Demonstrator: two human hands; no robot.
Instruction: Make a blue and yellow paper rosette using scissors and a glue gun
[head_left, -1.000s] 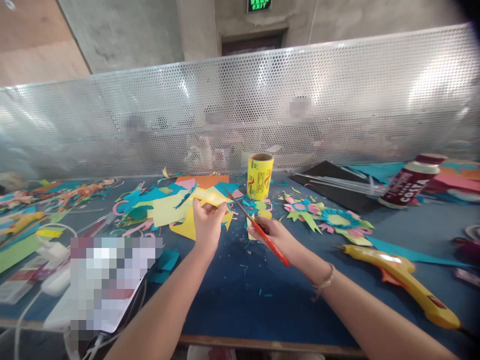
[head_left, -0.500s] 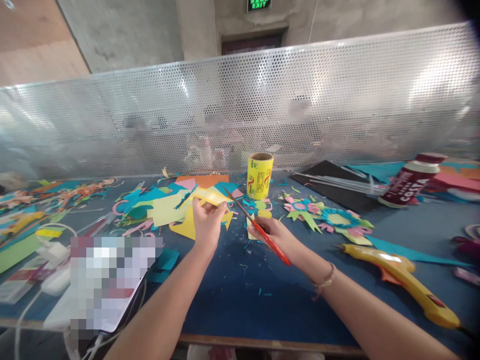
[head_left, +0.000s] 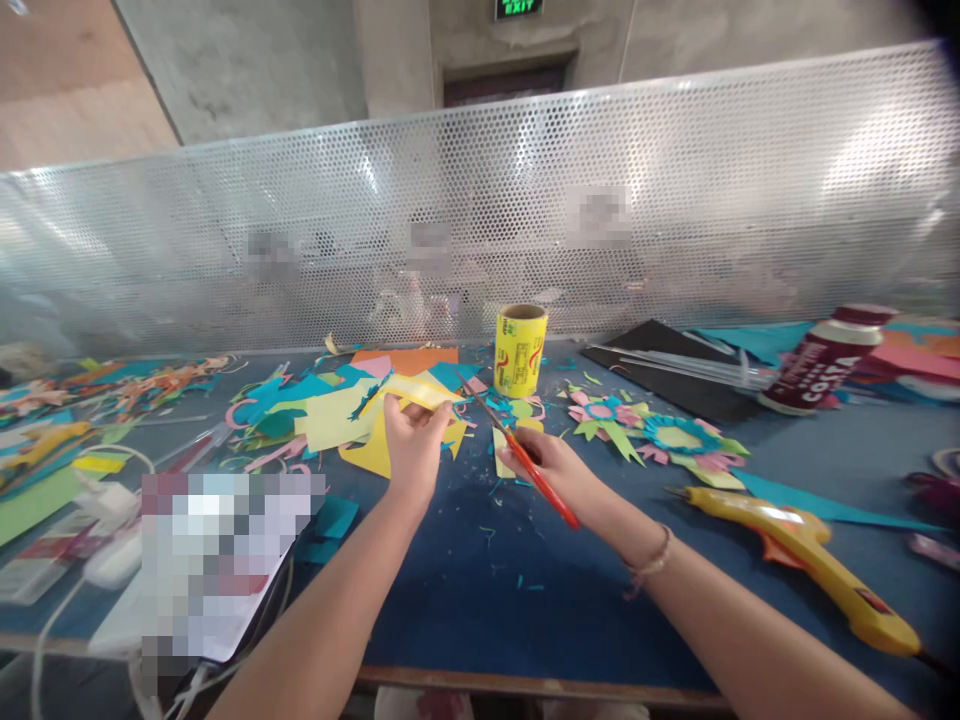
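Observation:
In my left hand (head_left: 415, 445) is a folded yellow paper strip (head_left: 420, 390), pinched between thumb and fingers above a pile of coloured paper. My right hand (head_left: 551, 468) grips red-handled scissors (head_left: 534, 470), their blades pointing up and left, just right of the strip. The blades look nearly closed and apart from the paper. Behind them stands a yellow tape roll (head_left: 520, 350). Cut sheets of yellow paper (head_left: 337, 418) lie beneath and left of my left hand. Small snippets are scattered between my hands.
Right of my hands lie paper flowers (head_left: 681, 436) and a yellow glue gun (head_left: 802, 550). A dark red bottle (head_left: 823, 360) stands tilted-looking at the back right, by black paper (head_left: 675, 375). A blurred-out device (head_left: 217, 570) with cables sits at left. A perforated metal screen (head_left: 465, 220) borders the table.
Almost nothing differs. The scissors' tip has shifted very slightly right, a little farther from the paper strip; both hands keep their hold.

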